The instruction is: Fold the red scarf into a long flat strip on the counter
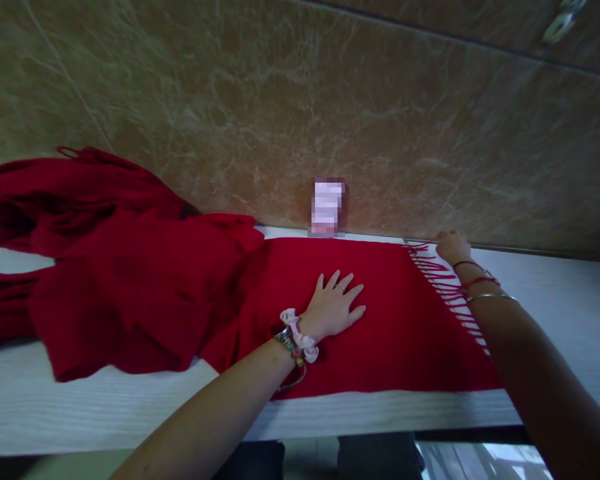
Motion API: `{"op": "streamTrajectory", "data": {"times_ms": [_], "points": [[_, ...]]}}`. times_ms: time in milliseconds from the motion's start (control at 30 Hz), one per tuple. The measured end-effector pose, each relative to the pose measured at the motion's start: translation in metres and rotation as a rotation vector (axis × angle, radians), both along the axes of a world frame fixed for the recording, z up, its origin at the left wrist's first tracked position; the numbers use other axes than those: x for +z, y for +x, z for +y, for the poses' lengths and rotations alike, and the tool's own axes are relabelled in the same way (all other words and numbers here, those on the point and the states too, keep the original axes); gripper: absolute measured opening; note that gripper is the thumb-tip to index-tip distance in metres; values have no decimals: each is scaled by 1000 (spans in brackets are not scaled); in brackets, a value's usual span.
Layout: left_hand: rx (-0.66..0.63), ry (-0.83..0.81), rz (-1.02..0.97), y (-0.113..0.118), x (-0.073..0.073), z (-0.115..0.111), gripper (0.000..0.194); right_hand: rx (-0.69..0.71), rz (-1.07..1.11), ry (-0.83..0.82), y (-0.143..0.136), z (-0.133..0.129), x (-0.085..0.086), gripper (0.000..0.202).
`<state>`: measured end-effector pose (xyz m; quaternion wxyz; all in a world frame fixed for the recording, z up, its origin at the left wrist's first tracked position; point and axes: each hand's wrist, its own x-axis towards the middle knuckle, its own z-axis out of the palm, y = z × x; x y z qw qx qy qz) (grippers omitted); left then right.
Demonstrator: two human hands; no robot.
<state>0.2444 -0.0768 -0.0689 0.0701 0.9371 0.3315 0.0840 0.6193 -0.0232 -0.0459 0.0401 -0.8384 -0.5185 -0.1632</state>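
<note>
A red scarf (pixel 380 320) with a fringed right end lies spread over the white table, its left part bunched into a loose heap (pixel 125 287). My left hand (pixel 334 308) rests flat on the smooth part of the scarf, fingers spread, holding nothing. At the far right corner, my right hand (pixel 453 247) is closed beside the fringe (pixel 447 290). Its fingertips are turned away, so what they pinch, if anything, cannot be made out. Part of the scarf's right edge passes behind my right forearm.
A brown marbled wall (pixel 230 113) rises along the back edge of the white table (pixel 130 413). A small phone-like item with a blurred face (pixel 327 207) leans against the wall behind the scarf. The table's front edge runs close to me. A metal fitting (pixel 563 23) is at upper right.
</note>
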Motion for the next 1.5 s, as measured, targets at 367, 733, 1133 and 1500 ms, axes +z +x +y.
{"op": "streamTrajectory", "data": {"times_ms": [367,733,1133,1500], "points": [[10,-10,13,0,2,-1,52,350,31,-262,-24,2,-9,35],[15,-10,6,-1,0,0,52,372,0,-269,-28,4,0,41],[2,-11,-3,0,2,-1,53,287,4,-303,-31,36,1,19],[0,-6,-16,0,-2,1,53,4,-24,-170,-22,15,12,34]]}}
